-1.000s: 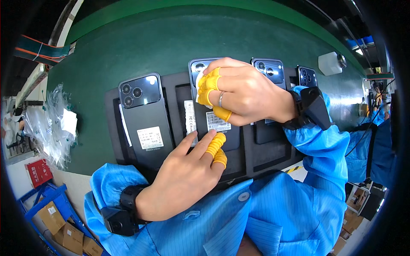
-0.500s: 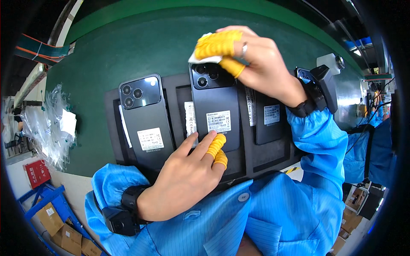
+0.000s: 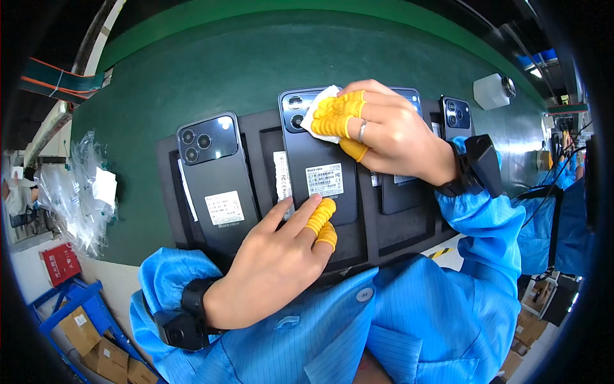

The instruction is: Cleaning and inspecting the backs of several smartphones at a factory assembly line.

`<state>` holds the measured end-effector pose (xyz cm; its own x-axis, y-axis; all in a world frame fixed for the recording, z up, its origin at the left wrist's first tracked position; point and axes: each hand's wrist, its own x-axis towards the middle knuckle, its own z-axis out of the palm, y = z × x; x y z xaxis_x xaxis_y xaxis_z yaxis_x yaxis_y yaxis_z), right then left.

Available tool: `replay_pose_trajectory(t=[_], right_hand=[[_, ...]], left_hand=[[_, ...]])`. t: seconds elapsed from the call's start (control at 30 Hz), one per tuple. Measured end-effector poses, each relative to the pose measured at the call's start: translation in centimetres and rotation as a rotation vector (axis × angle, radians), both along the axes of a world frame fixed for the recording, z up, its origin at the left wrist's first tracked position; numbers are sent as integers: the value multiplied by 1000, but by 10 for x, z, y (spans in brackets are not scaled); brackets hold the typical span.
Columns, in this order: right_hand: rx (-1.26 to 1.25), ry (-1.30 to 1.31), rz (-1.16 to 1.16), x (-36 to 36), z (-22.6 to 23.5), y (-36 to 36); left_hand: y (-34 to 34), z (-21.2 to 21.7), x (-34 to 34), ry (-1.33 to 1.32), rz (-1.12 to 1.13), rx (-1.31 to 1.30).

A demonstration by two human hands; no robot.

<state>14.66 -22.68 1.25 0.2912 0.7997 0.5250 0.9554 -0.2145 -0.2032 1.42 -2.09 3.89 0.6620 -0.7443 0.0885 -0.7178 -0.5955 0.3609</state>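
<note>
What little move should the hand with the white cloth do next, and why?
Maybe the right hand should slide the white cloth slightly left, over the two lenses showing: it covers only part of the middle phone's camera panel, and the left hand by the label might steady the phone.

We see clear bags [image 3: 83, 214] heaped at the left of the green bench [image 3: 204, 70] and a bottle [image 3: 490, 93] (whitish, dark-capped) at its right; lower left, we spot a red box [image 3: 61, 264], a blue frame [image 3: 69, 293] and cartons [image 3: 80, 330].
</note>
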Motion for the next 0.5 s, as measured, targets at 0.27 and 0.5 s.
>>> replay_pose_trajectory(t=[0.27, 0.5], right_hand=[[1, 148, -154, -26, 38, -37], [7, -3, -419, -52, 88, -92]], left_hand=[[-11, 8, 13, -45, -94, -40], [-33, 9, 25, -23, -323, -80]])
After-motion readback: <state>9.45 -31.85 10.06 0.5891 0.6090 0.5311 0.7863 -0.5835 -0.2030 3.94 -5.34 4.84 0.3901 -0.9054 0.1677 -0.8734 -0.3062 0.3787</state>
